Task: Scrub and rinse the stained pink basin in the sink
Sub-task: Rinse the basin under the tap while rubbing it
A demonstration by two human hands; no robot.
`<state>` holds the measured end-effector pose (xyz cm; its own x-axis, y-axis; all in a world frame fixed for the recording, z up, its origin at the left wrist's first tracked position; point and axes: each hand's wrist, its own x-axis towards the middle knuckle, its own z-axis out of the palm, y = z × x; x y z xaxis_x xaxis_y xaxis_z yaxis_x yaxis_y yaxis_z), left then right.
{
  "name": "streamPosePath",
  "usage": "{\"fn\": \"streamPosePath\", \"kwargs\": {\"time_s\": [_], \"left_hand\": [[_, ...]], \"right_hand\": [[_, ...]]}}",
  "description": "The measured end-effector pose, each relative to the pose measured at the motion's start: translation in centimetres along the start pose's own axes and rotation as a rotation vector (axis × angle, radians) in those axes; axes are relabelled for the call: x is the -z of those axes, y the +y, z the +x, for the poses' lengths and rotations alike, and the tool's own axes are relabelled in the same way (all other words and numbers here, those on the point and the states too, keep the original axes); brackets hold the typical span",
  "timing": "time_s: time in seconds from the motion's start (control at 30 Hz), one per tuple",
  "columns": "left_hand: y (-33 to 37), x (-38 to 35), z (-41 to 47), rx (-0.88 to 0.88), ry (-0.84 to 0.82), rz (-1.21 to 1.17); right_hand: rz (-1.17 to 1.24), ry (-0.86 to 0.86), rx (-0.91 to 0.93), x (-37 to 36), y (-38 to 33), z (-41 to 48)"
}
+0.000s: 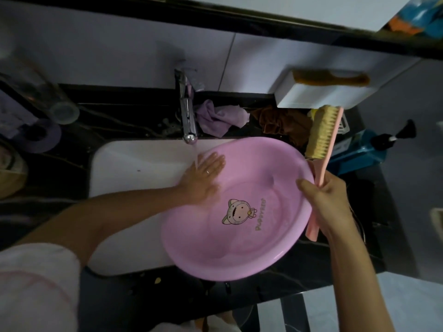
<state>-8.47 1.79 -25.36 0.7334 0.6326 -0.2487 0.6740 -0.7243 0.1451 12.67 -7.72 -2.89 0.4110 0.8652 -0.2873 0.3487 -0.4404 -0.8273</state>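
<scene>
Both at the basin point(239, 248): my left hand point(203, 179) lies flat inside it under the tap point(188, 116), fingers straight; my right hand point(327, 202) grips the brush point(322, 133) handle, bristles up.

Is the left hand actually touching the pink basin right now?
Touching. The head view shows the left hand laid flat against the basin's inner wall, with no gap, under the stream from the tap.
</scene>
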Motion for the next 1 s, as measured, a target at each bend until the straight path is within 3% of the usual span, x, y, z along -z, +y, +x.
{"fn": "streamPosePath", "kwargs": {"time_s": [0.1,0.13,0.2,0.27,0.33,0.4,0.5,0.63,0.77,0.83,0.9,1.0], "left_hand": [[3.5,-2.3,-1.8,-0.067,-0.112,-0.228],[3.9,-2.2,-3.1,-0.107,-0.224,-0.256],[3.6,-1.8,-5.1,-0.185,-0.395,-0.177],[1.6,-0.8,-5.8,-0.252,-0.463,0.036],[-1.2,0.0,-5.7,-0.274,-0.344,0.169],[-3.6,0.3,-4.3,-0.213,-0.014,0.231],[-3.2,0.4,-1.8,-0.006,0.03,0.067],[2.8,-1.5,0.7,0.203,0.142,-0.315],[9.4,-0.3,2.5,0.124,0.11,-0.74],[11.6,1.9,2.6,0.133,0.029,-0.818],[13.4,3.8,1.1,-0.002,-0.016,-0.725],[14.2,4.6,-2.9,-0.546,0.1,-0.506]], "right_hand": [[-0.034,0.004,0.007,-0.2,0.0,0.2],[-0.047,-0.002,0.012,-0.2,0.1,0.2],[-0.053,-0.004,0.017,0.1,0.3,0.2],[-0.04,-0.006,0.008,0.2,0.5,0.1],[-0.006,-0.015,0.006,0.2,0.8,-0.1],[0.026,-0.02,0.016,0.2,0.8,-0.3],[0.033,-0.023,0.02,0.3,0.9,-0.4],[-0.017,-0.018,0.035,0.0,0.6,-0.4],[-0.01,0.011,0.03,-0.2,0.6,-0.3],[-0.035,0.017,0.035,-0.3,0.6,-0.2],[-0.024,0.031,0.025,-0.4,0.6,-0.2],[-0.024,0.031,0.018,-0.2,0.6,-0.3]]}}
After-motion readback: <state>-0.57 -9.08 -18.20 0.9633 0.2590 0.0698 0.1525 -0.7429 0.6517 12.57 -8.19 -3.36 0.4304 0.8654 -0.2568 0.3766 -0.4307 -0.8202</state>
